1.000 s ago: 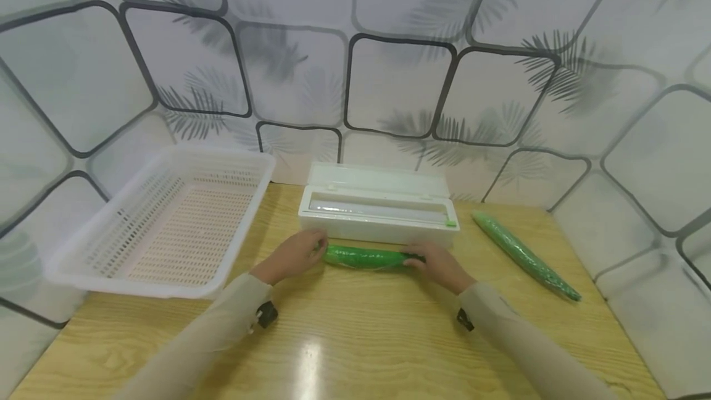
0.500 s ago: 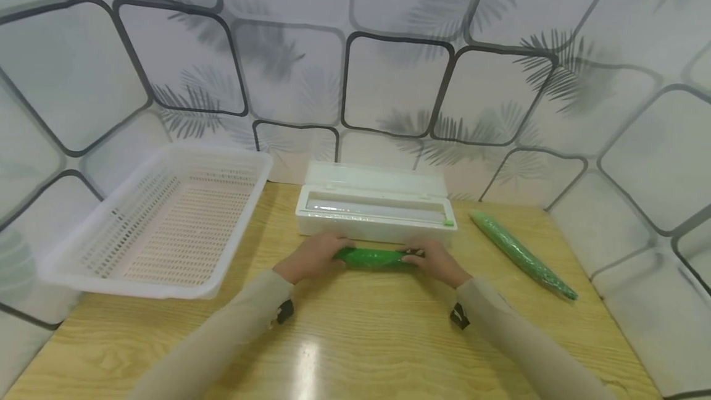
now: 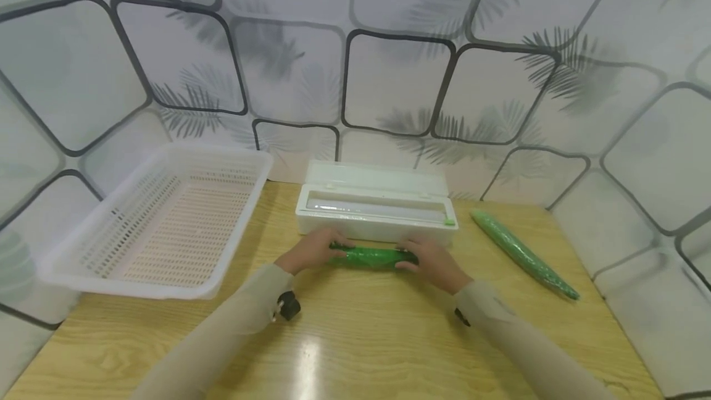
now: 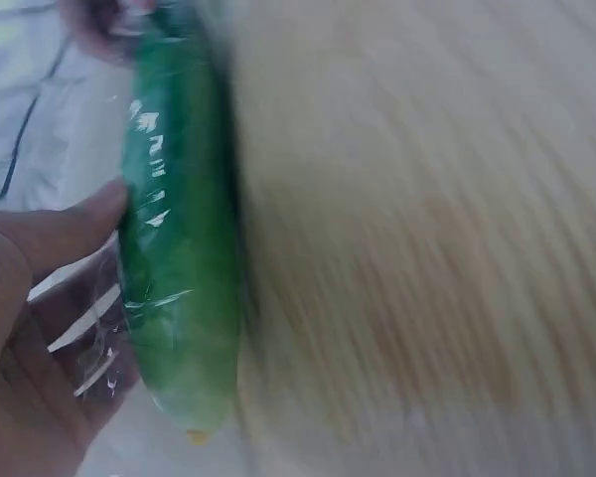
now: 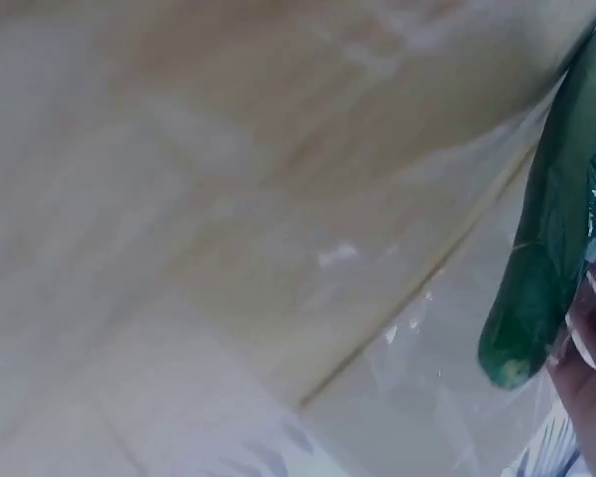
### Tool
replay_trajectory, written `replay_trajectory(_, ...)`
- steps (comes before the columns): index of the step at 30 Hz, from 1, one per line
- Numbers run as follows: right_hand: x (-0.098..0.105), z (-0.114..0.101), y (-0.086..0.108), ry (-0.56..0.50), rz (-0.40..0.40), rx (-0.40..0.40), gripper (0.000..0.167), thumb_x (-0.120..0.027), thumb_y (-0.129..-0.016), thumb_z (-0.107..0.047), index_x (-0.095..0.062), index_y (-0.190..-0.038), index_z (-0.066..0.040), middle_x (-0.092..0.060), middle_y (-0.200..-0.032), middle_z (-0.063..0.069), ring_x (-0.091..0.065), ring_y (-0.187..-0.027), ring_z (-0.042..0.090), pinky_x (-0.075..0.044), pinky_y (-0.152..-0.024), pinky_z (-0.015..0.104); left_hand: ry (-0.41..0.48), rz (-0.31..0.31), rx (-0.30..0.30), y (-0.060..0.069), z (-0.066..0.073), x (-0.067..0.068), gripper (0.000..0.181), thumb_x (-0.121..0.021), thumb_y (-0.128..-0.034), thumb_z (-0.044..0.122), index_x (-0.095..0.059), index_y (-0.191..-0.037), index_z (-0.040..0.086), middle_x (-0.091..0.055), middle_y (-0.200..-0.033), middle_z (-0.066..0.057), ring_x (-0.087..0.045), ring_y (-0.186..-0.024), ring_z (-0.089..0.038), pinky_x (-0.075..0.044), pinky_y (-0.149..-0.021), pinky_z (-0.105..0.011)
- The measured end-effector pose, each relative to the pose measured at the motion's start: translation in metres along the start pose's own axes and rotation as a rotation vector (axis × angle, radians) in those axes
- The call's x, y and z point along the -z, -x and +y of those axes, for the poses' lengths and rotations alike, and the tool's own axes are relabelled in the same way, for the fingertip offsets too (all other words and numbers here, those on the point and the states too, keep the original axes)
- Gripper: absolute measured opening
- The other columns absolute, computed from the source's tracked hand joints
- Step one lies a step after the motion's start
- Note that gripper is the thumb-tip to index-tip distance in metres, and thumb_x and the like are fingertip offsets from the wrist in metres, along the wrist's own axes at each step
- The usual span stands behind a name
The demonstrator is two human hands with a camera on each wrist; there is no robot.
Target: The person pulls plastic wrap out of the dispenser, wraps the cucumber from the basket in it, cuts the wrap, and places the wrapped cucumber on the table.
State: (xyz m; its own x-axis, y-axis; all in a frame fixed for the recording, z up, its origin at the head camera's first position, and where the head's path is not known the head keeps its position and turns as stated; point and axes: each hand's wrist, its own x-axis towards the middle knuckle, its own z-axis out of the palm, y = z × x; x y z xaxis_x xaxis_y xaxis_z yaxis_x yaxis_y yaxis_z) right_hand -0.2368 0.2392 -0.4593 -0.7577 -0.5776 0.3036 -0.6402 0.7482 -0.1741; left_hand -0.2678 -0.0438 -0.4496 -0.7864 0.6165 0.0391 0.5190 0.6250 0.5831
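Observation:
A green cucumber [image 3: 373,258] lies crosswise in front of the white cling film box. Clear film clings to it and wrinkles with a shine in the left wrist view, where its pale tip shows on the cucumber [image 4: 184,238]. My left hand [image 3: 315,249] holds the left end; its thumb presses the cucumber's side and its fingers lie behind loose film [image 4: 99,353]. On the right end, my right hand [image 3: 433,264] grips the cucumber from above. In the right wrist view that hand [image 5: 591,358] is mostly cut off, and slack film [image 5: 427,397] spreads beside the cucumber.
Behind the hands stands the cling film box [image 3: 378,227], lid raised, with a green slider at its right end. Another wrapped cucumber [image 3: 524,256] lies at the right. A white perforated basket [image 3: 139,289] stands at the left on the wooden table [image 3: 366,344], against patterned walls.
My left hand has moved right, from the cucumber's left tip further onto it. My right hand has stayed at the right end, its fingers shifting slightly. The cucumber appears turned a little.

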Motion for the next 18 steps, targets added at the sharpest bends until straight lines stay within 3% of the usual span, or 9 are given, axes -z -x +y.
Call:
replay_trajectory(4, 0.001, -0.005, -0.002, -0.082, -0.064, -0.117, 0.033, -0.073, -0.078, -0.027, -0.067, -0.106, -0.009, -0.068, -0.103, 0.006, -0.064, -0.097, 0.022, -0.052, -0.089, 0.039, -0.082, 0.015, -0.028, 0.003, 0.005, 0.001, 0.029, -0.066, -0.0845, 0.014, -0.068, -0.113, 0.012, -0.068, -0.112, -0.009, -0.061, -0.104, -0.025, -0.048, -0.095, -0.041)
replay_trajectory(7, 0.002, -0.008, -0.005, -0.197, -0.101, -0.206, 0.03, -0.072, -0.079, -0.022, -0.067, -0.105, -0.007, -0.069, -0.103, 0.008, -0.064, -0.096, 0.024, -0.052, -0.089, 0.041, -0.085, 0.025, -0.023, 0.005, 0.005, 0.0, 0.029, -0.066, -0.0848, 0.014, -0.068, -0.113, 0.012, -0.067, -0.114, -0.009, -0.06, -0.107, -0.025, -0.046, -0.097, -0.042)
replay_trajectory(10, 0.0, -0.006, -0.007, -0.277, -0.127, -0.238, 0.031, -0.071, -0.079, -0.021, -0.067, -0.106, -0.006, -0.07, -0.103, 0.01, -0.065, -0.096, 0.025, -0.052, -0.089, 0.043, -0.122, 0.03, -0.028, 0.005, 0.005, -0.002, 0.028, -0.065, -0.0856, 0.015, -0.067, -0.113, 0.013, -0.067, -0.114, -0.006, -0.06, -0.108, -0.024, -0.046, -0.098, -0.041)
replay_trajectory(15, 0.002, 0.002, -0.007, -0.345, -0.163, -0.235, 0.03, -0.069, -0.081, -0.021, -0.069, -0.107, -0.005, -0.07, -0.104, 0.011, -0.064, -0.094, 0.025, -0.053, -0.085, 0.04, -0.281, 0.061, -0.141, 0.006, 0.01, -0.003, 0.024, -0.057, -0.0925, 0.022, -0.067, -0.112, 0.012, -0.069, -0.109, -0.005, -0.063, -0.102, -0.022, -0.049, -0.093, -0.038)
replay_trajectory(18, 0.006, 0.006, -0.006, -0.387, -0.189, -0.236, 0.03, -0.068, -0.083, -0.022, -0.069, -0.107, -0.005, -0.07, -0.106, 0.012, -0.065, -0.095, 0.026, -0.054, -0.084, 0.039, -0.358, 0.182, -0.241, 0.008, 0.017, -0.001, 0.027, -0.053, -0.0952, 0.025, -0.066, -0.112, 0.008, -0.068, -0.108, -0.006, -0.062, -0.101, -0.022, -0.05, -0.091, -0.037)
